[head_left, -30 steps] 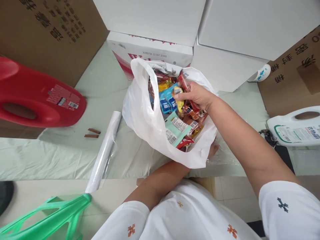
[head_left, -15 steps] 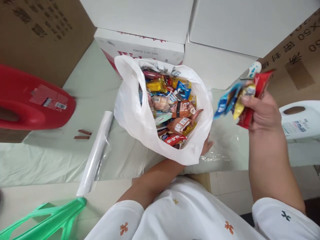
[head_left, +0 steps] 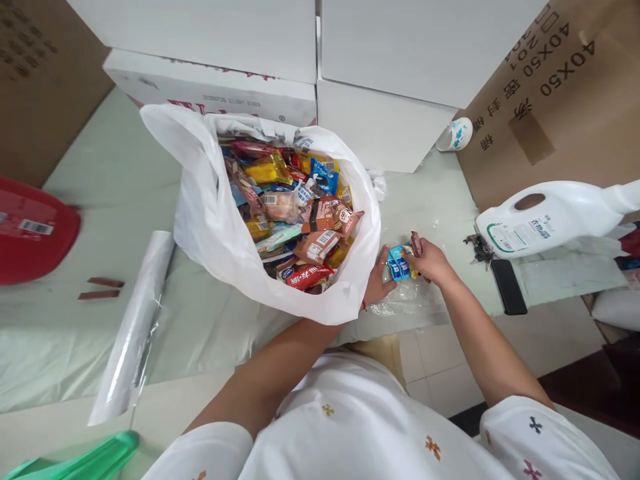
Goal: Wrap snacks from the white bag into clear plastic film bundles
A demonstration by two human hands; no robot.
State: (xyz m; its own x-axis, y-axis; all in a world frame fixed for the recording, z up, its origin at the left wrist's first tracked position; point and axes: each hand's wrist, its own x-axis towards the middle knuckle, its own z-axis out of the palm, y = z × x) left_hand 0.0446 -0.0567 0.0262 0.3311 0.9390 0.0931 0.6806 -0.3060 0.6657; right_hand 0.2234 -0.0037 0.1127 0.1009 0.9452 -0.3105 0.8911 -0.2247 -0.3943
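Observation:
A white plastic bag stands wide open, filled with wrapped snacks in brown, yellow, red and blue. Just right of its lower edge, my left hand lies low over a clear plastic sheet, thumb and fingers apart, beside the blue packets. My right hand is closed on several snack packets, blue, yellow and dark red, and holds them above the clear plastic close to my left hand. The bag's rim hides part of my left wrist.
White boxes stand behind the bag. A paper cup, white jug, keys and phone are right. Left are a plastic roll, brown strips and red jug.
My right hand has come down and left with the packets, close to my left hand. The view has shifted right, showing the keys and phone. More of my left hand shows beside the bag.

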